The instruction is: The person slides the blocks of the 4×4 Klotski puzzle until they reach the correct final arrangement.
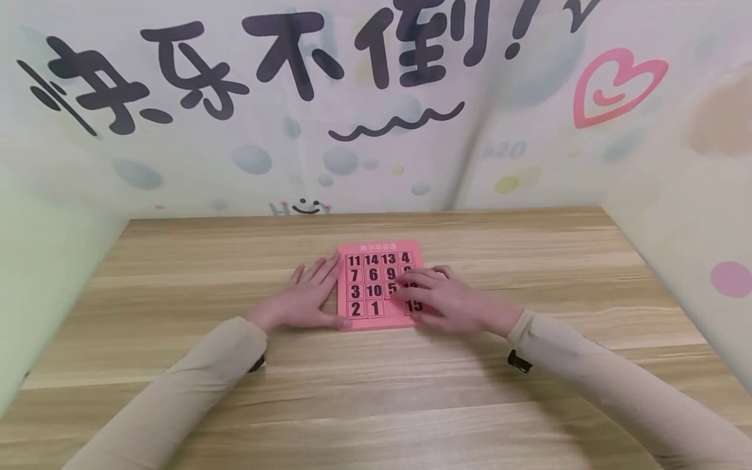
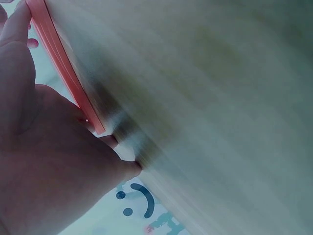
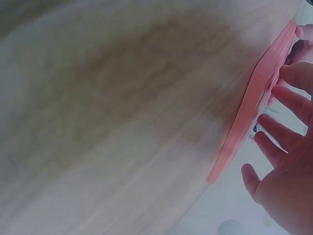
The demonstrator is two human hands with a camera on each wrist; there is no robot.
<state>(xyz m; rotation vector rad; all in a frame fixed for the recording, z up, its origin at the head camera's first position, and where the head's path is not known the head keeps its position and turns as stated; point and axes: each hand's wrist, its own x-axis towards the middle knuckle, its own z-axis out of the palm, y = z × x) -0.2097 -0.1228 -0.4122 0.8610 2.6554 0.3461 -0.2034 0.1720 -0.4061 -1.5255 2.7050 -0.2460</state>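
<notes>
Steadily, I brace pink board [image 1: 382, 322] against spread left hand [image 1: 307, 299]; loose-fingered right hand [image 1: 449, 300] best slides tiles [image 1: 390, 274] beside it flat

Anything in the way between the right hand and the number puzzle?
Nothing visible: the right hand is over the right side of the puzzle, and the left hand rests at the opposite edge.

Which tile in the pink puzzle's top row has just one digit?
The 4 tile, at the right end of that row; the others, the 11 tile, 14 tile and 13 tile, each show two digits.
</notes>
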